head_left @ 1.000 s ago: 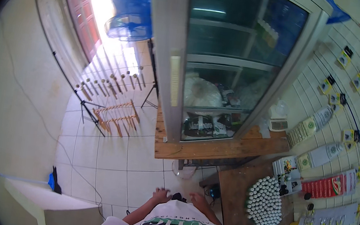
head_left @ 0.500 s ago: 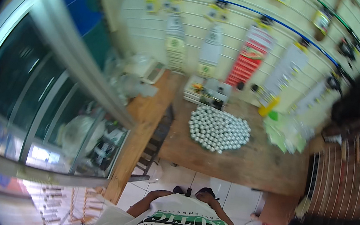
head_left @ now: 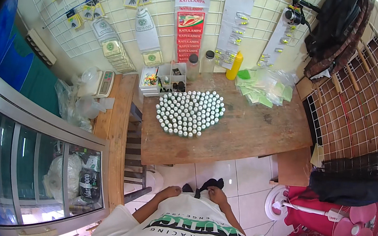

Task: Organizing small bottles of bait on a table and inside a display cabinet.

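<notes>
Both my hands are low in front of my white shirt, on the near side of the wooden table. My left hand (head_left: 170, 192) has its fingers curled in; what they hold, if anything, is hidden. My right hand (head_left: 217, 195) is also closed, beside a dark, cloth-like thing (head_left: 213, 184); I cannot tell whether it grips it. Ahead, a tight cluster of small bottles with whitish caps (head_left: 190, 112) stands upright on the wooden table (head_left: 239, 135), apart from both hands.
A white divided box (head_left: 155, 87) with small items sits behind the bottles, near a yellow squeeze bottle (head_left: 235, 66) and plastic packets (head_left: 270, 88). A glass cabinet (head_left: 38, 159) and scale (head_left: 103, 84) are at left. A pink fan (head_left: 354, 230) stands right.
The view has turned to the right, so the table and bottles sit further left and the fan has come into view. My hands remain low before my shirt.
</notes>
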